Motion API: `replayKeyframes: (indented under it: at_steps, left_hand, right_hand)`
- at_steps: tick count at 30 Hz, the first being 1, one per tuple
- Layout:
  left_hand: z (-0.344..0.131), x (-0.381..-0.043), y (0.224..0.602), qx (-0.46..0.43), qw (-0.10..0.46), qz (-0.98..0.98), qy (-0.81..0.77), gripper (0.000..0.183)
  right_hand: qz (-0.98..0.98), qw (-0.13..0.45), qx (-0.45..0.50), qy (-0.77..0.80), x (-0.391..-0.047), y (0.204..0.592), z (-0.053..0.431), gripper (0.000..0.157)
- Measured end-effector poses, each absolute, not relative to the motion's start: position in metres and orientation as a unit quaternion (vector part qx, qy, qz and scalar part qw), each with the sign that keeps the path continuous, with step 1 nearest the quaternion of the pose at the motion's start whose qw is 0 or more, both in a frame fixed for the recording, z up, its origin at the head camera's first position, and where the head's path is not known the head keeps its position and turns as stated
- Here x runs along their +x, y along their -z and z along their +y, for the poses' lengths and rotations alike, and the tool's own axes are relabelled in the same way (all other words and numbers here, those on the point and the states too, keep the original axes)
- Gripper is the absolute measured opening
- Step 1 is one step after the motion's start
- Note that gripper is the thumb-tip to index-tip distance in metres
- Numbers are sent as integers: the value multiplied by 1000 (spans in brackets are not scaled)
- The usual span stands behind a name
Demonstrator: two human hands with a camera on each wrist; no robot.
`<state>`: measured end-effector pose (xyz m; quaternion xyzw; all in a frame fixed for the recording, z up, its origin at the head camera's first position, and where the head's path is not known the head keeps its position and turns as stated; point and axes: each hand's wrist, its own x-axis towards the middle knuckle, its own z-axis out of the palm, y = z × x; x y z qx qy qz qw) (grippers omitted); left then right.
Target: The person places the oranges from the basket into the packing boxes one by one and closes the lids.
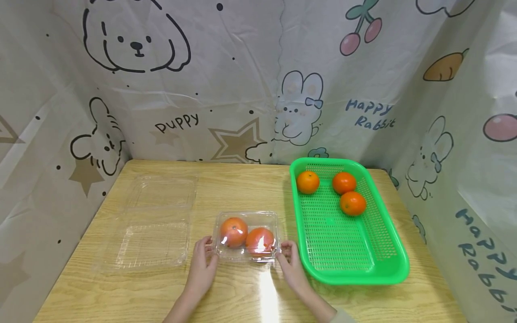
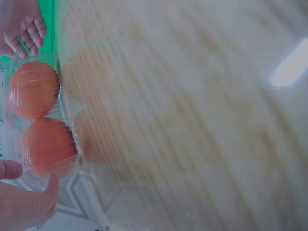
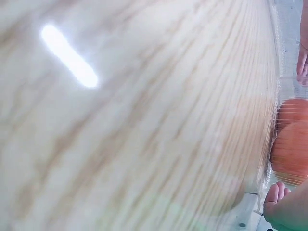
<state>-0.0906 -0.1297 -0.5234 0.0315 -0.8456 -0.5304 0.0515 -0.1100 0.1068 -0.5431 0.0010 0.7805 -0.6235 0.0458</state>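
Observation:
A lidded clear plastic box (image 1: 247, 259) lies on the table at the front middle, with two oranges inside, a left orange (image 1: 234, 232) and a right orange (image 1: 260, 242). My left hand (image 1: 202, 264) is at the box's left end, its thumb by the near corner and its fingers along the side. At the opposite end is my right hand (image 1: 293, 269), fingers loosely bent and thumb close to the near right corner. In the left wrist view the left thumb (image 2: 51, 190) meets the box's end. The right wrist view catches the right hand (image 3: 288, 207) beside the box.
A green plastic basket (image 1: 397, 264) stands on the right, holding three oranges, one of them the back left orange (image 1: 308, 182). An opened clear plastic clamshell (image 1: 155, 244) lies on the left of the wooden table (image 1: 226, 188). A printed cloth (image 1: 226, 89) surrounds the back and sides.

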Motion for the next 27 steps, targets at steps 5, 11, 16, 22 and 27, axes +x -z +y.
replayKeyframes:
  at_steps: [5, 11, 16, 22, 27]
  left_hand:
    - [-130, -91, 520, 71, 13, -838, 542, 45]
    - [-129, -91, 517, 102, -18, -834, 541, 33]
    - [-129, -90, 517, 130, -58, -801, 582, 24]
    - [-129, -92, 517, 152, -90, -741, 647, 18]
    - [-128, -92, 516, 156, -102, -706, 683, 15]
  right_hand:
    - [770, 65, 4, 634, -104, 520, 104, 17]
    - [745, 99, 0, 660, -101, 512, 103, 15]
    - [712, 140, 12, 688, -106, 524, 106, 15]
    - [686, 167, 24, 708, -114, 541, 110, 15]
    - [669, 173, 18, 723, -114, 543, 109, 14]
